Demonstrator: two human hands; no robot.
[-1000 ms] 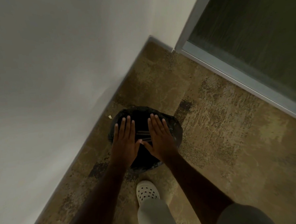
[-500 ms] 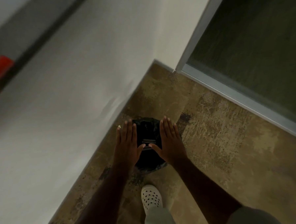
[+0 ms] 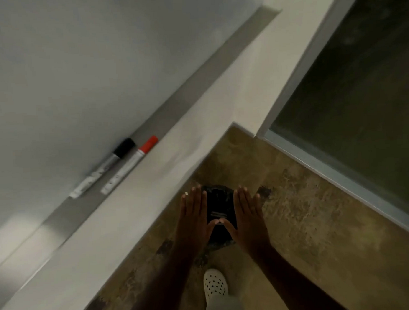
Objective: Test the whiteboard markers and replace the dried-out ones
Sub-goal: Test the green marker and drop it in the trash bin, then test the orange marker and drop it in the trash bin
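A smooth, faintly glossy whiteboard (image 3: 80, 73) sits above a matt grey metal-looking tray (image 3: 172, 109). Two markers (image 3: 114, 166) have smooth plastic caps. A shiny black plastic bin liner (image 3: 219, 201) crinkles. The floor (image 3: 308, 220) looks mottled, rough carpet.

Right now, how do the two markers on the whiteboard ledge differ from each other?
The black-capped marker has a black cap; the red-capped marker has a red one. The black-capped marker lies nearer the whiteboard, while the red-capped marker lies nearer the ledge's outer edge. Both have pale barrels, are capped, and lie flat side by side, caps pointing the same way. Both hands are empty.
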